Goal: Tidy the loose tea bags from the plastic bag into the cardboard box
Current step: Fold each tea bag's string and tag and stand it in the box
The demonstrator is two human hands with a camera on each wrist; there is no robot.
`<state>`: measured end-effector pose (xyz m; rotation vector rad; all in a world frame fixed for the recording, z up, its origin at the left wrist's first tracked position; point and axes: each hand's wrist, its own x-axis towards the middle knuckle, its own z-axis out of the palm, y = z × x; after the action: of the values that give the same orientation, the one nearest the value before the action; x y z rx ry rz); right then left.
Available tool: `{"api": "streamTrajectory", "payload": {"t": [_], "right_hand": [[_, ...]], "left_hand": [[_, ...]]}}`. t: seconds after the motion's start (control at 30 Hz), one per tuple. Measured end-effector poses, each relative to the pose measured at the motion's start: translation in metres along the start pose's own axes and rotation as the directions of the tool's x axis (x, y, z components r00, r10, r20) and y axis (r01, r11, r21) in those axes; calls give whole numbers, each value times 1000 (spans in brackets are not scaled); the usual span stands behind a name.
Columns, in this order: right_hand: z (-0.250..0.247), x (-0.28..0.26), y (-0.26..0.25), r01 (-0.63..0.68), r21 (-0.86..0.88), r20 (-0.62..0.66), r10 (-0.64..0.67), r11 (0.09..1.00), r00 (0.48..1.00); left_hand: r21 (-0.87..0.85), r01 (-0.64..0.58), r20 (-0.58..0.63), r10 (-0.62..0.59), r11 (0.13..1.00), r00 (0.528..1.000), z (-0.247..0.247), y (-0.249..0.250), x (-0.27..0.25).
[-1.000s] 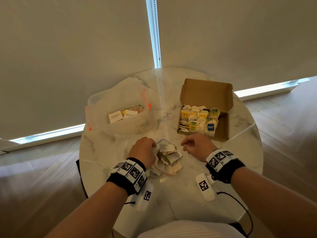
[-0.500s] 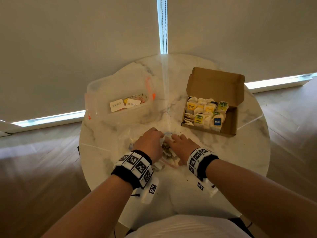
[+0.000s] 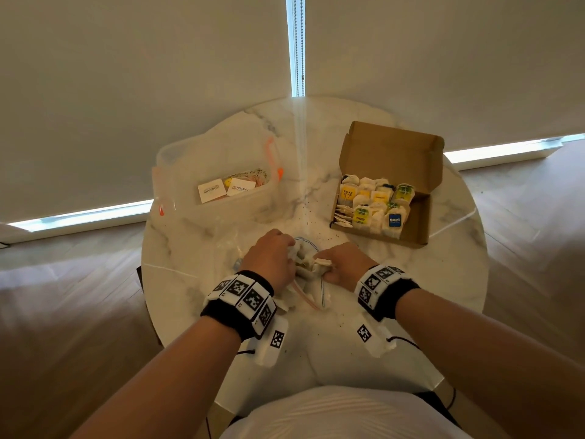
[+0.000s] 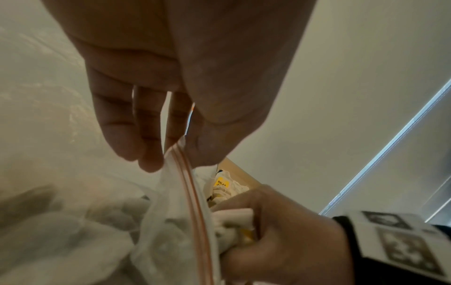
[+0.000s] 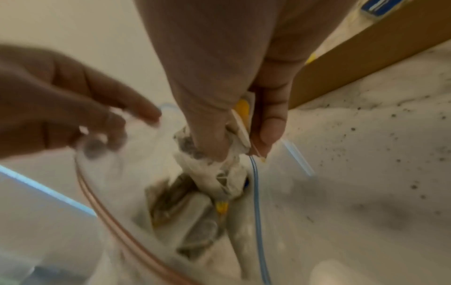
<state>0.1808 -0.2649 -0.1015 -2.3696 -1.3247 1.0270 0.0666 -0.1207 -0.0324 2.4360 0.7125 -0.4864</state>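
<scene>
Head view: on a round marble table point(image 3: 443, 280) before drawn blinds, the cardboard box point(image 3: 414, 226) already looks well filled with tea bags; more remain in the plastic bag point(image 3: 316, 299).

Left wrist view: the left hand point(image 4: 171, 96) pinches the bag's rim.

Right wrist view: the right hand point(image 5: 219, 77) clutches several tea bags point(image 5: 219, 169) inside the bag.

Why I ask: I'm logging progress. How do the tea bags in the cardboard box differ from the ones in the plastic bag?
The tea bags in the cardboard box stand upright in packed rows, tags showing; the tea bags in the plastic bag lie crumpled in a loose heap. No hand touches the boxed ones, while the right hand grips a bunch of bagged ones and the left hand holds the plastic bag open. Both sets have pale paper pouches.
</scene>
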Motion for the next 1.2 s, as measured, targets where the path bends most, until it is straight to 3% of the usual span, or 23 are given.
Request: {"api": "streamTrajectory", "payload": {"t": [0.2, 0.33, 0.4, 0.5, 0.63, 0.73, 0.8, 0.97, 1.1, 1.2], "right_hand": [[-37, -47, -6, 67, 214, -211, -21, 975, 977], [-65, -78, -23, 115, 255, -298, -35, 960, 954], [-78, -88, -35, 153, 273, -288, -71, 950, 955], [-94, -99, -61, 177, 277, -200, -123, 944, 972], [-109, -103, -87, 188, 147, -59, -181, 971, 982], [-116, -103, -95, 131, 81, -47, -127, 988, 991], [-118, -106, -99, 119, 170, -75, -107, 978, 991], [-119, -119, -102, 165, 371, -215, -88, 914, 973], [-117, -125, -102, 210, 576, -327, -13, 790, 945], [-115, -129, -102, 265, 601, -454, 49, 754, 890]], "left_hand": [[-49, -12, -3, 12, 999, 1000, -3, -3, -9], [-222, -118, -21, 117, 968, 993, -10, 3, -22], [-395, -185, -27, 190, 900, 981, -21, 11, -32], [-652, -208, 27, 296, 729, 955, -37, 26, -44], [-750, -209, 80, 400, 628, 913, -40, 39, -55], [-874, -90, 115, 383, 478, 916, -38, 40, -64], [-916, -64, 92, 362, 397, 928, -36, 40, -67], [-962, -111, -45, 256, 251, 966, -40, 39, -70], [-986, -116, -93, 177, 122, 980, -49, 41, -73], [-993, -115, -111, 121, 29, 987, -52, 42, -75]]}}
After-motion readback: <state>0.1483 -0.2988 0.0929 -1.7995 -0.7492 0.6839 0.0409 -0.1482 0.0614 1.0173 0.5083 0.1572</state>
